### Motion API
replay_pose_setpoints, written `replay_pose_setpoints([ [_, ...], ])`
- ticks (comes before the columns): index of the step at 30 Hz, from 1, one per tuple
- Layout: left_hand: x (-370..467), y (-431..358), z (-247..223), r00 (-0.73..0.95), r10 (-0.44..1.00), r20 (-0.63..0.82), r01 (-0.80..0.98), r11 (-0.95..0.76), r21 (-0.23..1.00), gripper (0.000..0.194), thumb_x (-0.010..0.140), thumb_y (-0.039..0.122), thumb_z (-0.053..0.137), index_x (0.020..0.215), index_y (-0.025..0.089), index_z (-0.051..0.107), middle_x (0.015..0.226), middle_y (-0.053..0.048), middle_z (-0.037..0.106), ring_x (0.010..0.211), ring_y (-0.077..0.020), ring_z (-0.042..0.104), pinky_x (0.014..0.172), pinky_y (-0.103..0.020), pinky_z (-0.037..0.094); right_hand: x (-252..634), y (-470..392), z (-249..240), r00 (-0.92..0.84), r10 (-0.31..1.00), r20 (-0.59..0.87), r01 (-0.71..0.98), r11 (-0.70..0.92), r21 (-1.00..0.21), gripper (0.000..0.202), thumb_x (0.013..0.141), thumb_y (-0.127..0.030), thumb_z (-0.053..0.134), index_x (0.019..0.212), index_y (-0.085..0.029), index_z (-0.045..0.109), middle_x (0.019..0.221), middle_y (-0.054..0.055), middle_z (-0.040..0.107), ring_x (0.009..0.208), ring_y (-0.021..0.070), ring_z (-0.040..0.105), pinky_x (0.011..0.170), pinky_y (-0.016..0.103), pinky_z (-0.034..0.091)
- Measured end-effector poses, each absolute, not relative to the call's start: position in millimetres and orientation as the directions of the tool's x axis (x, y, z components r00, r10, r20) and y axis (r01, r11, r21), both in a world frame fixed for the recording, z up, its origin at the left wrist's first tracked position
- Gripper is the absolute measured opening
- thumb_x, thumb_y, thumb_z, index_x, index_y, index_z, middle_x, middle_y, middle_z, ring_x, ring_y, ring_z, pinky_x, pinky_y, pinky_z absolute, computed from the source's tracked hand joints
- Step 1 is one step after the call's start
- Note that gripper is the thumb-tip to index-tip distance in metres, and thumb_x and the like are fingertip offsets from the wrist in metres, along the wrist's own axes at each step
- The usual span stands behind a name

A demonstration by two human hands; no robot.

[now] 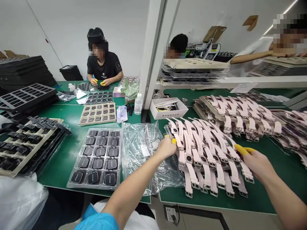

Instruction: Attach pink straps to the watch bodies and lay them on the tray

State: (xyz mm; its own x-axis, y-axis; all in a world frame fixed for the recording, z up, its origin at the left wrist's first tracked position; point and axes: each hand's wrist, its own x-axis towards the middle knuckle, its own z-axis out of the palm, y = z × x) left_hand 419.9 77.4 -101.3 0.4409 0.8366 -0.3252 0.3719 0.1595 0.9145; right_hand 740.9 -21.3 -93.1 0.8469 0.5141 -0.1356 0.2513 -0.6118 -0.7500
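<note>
A tray loaded with pink-strapped watches (203, 150) lies on the green table, its straps hanging over the near side. At its left edge is my left hand (169, 146), yellow covers on the fingertips, fingers closed on the edge. My right hand (254, 159), also with yellow finger covers, grips the right edge among the straps. Left of the tray, clear plastic bags (141, 147) lie flat, partly under my left forearm. Beyond them sits a clear tray of square black pieces (99, 151).
More stacked pink watches (240, 111) stand behind at the right. A white box (169, 108), a bottle (138, 103) and a metal post (153, 48) are ahead. Black watch trays (26, 143) fill the left. A person in black (104, 67) works across the table.
</note>
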Motion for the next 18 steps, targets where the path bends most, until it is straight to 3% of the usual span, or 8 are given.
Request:
replay_pose_setpoints([
  [4,431,72,-114,0.396,0.85,-0.346,0.45,0.149,0.881,0.04,0.09,0.024,0.058,0.128,0.012,0.056,0.122,-0.024,0.071,0.117,-0.0398,0.067,0.103,-0.05,0.05,745,-25,-101,0.802,0.583,-0.129,0.324,-0.608,-0.725,0.009,0.07,-0.023,0.062,0.062,-0.027,0.06,0.068,0.008,0.065,0.07,0.029,0.06,0.067,0.041,0.046],
  [8,435,67,-126,0.4,0.854,-0.334,0.462,0.127,0.878,0.047,0.089,0.025,0.057,0.133,0.01,0.055,0.125,-0.026,0.07,0.118,-0.039,0.067,0.102,-0.047,0.051,756,-27,-110,0.796,0.592,-0.124,0.368,-0.637,-0.677,0.018,0.069,-0.042,0.064,0.056,-0.031,0.057,0.067,0.01,0.062,0.07,0.0344,0.06,0.066,0.046,0.047],
  [13,436,69,-127,0.446,0.835,-0.322,0.471,0.087,0.878,0.051,0.087,0.026,0.059,0.136,0.01,0.057,0.126,-0.025,0.071,0.119,-0.039,0.067,0.104,-0.046,0.051,773,-30,-117,0.781,0.611,-0.129,0.405,-0.653,-0.64,0.012,0.061,-0.043,0.064,0.056,-0.034,0.057,0.07,0.011,0.062,0.072,0.0371,0.06,0.07,0.049,0.048],
  [18,436,66,-121,0.476,0.824,-0.309,0.515,0.024,0.857,0.059,0.089,0.024,0.056,0.143,0.001,0.051,0.13,-0.033,0.067,0.123,-0.0439,0.065,0.103,-0.052,0.051,784,-31,-130,0.763,0.623,-0.175,0.417,-0.68,-0.603,0.013,0.058,-0.043,0.066,0.059,-0.035,0.056,0.076,0.013,0.063,0.081,0.0416,0.061,0.075,0.052,0.048],
])
